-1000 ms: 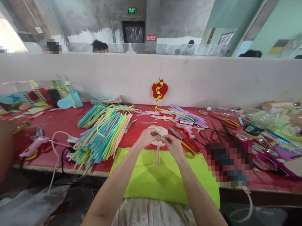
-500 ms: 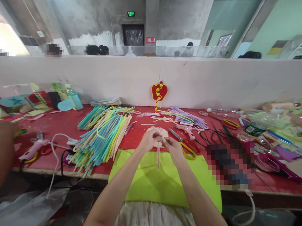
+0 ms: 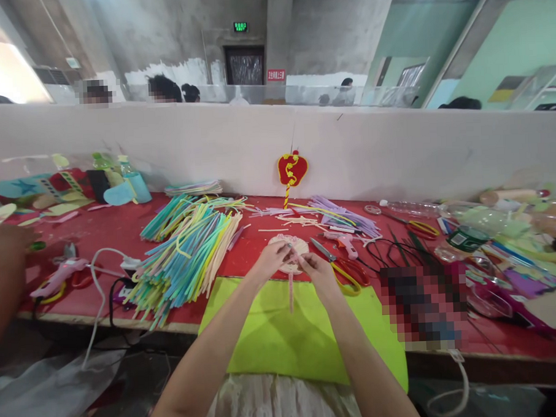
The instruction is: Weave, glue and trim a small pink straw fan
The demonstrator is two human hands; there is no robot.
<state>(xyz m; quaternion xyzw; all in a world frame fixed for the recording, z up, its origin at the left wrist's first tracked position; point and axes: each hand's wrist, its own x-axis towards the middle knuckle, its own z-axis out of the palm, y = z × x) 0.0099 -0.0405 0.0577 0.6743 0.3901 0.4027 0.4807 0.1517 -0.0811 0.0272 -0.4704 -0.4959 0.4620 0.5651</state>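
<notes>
A pale pink round fan shape (image 3: 302,247) with a fuzzy pink stem (image 3: 291,293) lies in front of me, its stem over a lime-green mat (image 3: 265,338). Both of my hands are above this fan and partly cover it. With its fingertips pinched, my left hand (image 3: 274,258) holds one side of a small pink pipe cleaner piece (image 3: 295,255). Opposite it, my right hand (image 3: 316,268) pinches the same piece. Its exact shape is blurred and partly hidden by the fingers.
Left stands a heap of pastel pipe cleaners (image 3: 183,255). Scissors (image 3: 348,273) and a pink glue gun (image 3: 346,243) lie beside my right hand. A finished red fan (image 3: 293,170) leans on the white partition (image 3: 187,145). Another person's arm (image 3: 7,275) reaches in at left.
My hands keep nearly the same place, with the pink piece showing a little more between the fingertips. The other person's arm at left has shifted slightly.
</notes>
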